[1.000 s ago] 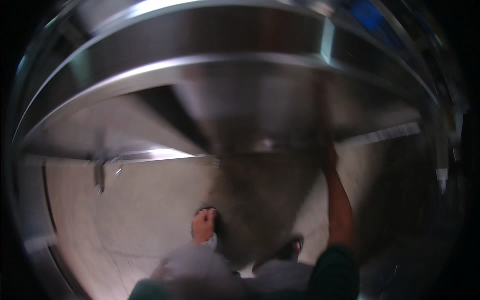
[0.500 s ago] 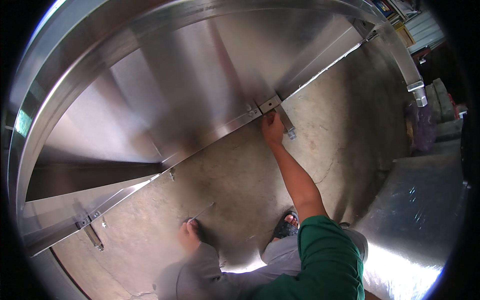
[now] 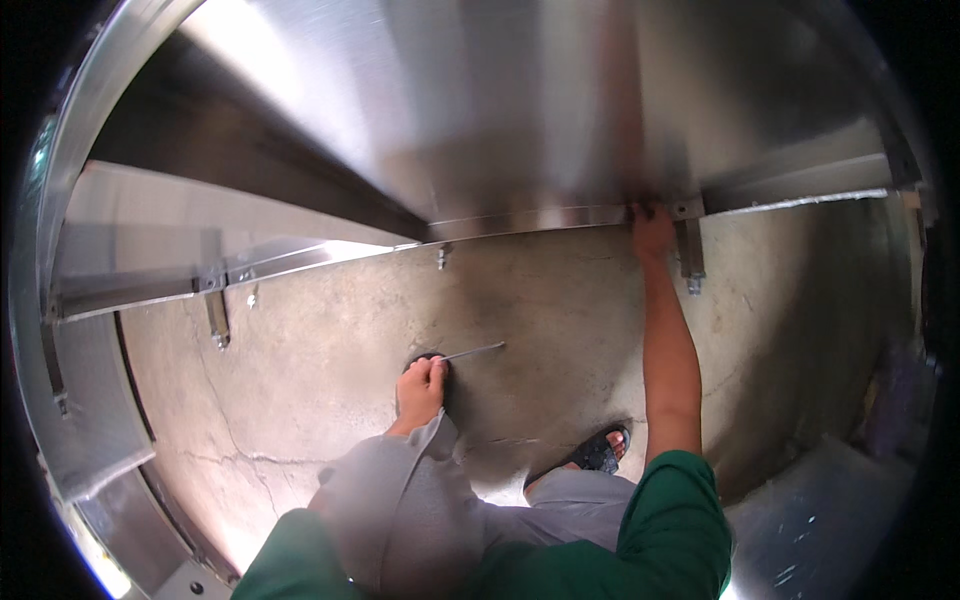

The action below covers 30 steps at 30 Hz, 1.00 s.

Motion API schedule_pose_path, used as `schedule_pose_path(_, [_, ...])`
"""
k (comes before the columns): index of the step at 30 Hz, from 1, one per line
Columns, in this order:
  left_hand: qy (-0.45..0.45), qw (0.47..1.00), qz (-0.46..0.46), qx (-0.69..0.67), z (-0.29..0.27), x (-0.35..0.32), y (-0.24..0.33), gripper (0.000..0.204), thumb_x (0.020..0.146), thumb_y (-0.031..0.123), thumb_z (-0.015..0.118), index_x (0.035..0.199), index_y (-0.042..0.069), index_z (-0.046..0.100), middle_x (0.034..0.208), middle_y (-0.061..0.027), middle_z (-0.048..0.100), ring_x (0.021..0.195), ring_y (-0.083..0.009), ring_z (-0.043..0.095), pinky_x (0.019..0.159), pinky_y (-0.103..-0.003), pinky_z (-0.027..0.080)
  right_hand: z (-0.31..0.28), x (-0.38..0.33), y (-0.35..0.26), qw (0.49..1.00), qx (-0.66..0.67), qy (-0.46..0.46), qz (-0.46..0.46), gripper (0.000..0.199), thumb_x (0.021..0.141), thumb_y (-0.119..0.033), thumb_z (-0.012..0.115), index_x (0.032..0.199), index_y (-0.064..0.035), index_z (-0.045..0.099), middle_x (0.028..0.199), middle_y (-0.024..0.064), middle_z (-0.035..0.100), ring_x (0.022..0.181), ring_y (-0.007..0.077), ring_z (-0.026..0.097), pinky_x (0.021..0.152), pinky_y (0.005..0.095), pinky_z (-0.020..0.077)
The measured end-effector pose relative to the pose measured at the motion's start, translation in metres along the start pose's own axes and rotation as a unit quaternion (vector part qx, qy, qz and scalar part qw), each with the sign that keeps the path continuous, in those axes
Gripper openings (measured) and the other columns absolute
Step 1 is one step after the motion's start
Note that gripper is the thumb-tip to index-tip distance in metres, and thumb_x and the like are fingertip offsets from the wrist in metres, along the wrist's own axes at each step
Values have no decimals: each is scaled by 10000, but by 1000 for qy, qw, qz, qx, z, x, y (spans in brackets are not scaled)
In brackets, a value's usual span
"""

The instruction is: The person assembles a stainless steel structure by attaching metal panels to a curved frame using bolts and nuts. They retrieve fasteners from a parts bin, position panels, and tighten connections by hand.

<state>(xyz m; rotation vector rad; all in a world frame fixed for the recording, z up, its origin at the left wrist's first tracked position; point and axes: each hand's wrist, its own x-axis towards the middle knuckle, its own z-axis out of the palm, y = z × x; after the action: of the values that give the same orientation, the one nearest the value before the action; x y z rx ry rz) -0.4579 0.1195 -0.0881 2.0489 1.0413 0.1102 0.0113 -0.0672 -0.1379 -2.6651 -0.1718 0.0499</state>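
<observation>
My left hand (image 3: 422,386) is closed round one end of a thin metal rod (image 3: 474,352), low over the floor by my knee. The rod's free end points right and has a small knob; its exact kind does not show. With the arm stretched far ahead, my right hand (image 3: 653,234) is at the lower rail (image 3: 560,217) of a large stainless steel panel (image 3: 480,110). Its fingers are curled up at the rail beside a square bracket (image 3: 686,210), dark and blurred, and what they pinch cannot be made out. A metal leg (image 3: 691,255) hangs just right of this hand.
A second leg (image 3: 218,320) with a bolt end juts from the rail at left. Small bolt-like fittings (image 3: 441,257) show below the rail. Cracked concrete floor (image 3: 560,300) lies under my sandaled feet (image 3: 603,449). A shiny metal sheet (image 3: 830,520) is at lower right.
The view has turned, so the rail now runs nearly level. My right hand stays at the rail near the bracket, now on its left side. My left hand still holds the rod.
</observation>
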Motion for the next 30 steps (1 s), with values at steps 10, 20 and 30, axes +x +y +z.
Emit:
schedule_pose_path(10, [-114, 983, 116, 90, 1, 26, 31, 295, 944, 332, 643, 1013, 55, 716, 864, -143, 684, 787, -344, 685, 692, -437, 534, 26, -140, -88, 953, 208, -196, -99, 326, 942, -320, 703, 1061, -16, 711, 911, 133, 722, 829, 247, 690, 771, 363, 523])
schedule_pose_path(20, [116, 993, 26, 0, 13, 133, 25, 405, 894, 388, 715, 1129, 64, 650, 1103, -130, 634, 1013, -337, 614, 849, -432, 498, 67, -198, -164, 835, 416, -359, 24, 276, 964, -278, 685, 945, -3, 695, 744, 36, 666, 630, 86, 617, 519, 256, 478])
schedule_pose_path(30, [166, 985, 21, 31, 35, 166, 27, 382, 870, 403, 731, 1085, 91, 684, 1078, -109, 638, 1043, -310, 625, 847, -430, 523, 26, -208, -106, 919, 118, -295, -233, 324, 931, -357, 670, 941, -32, 666, 802, 162, 680, 740, 383, 661, 656, 456, 513])
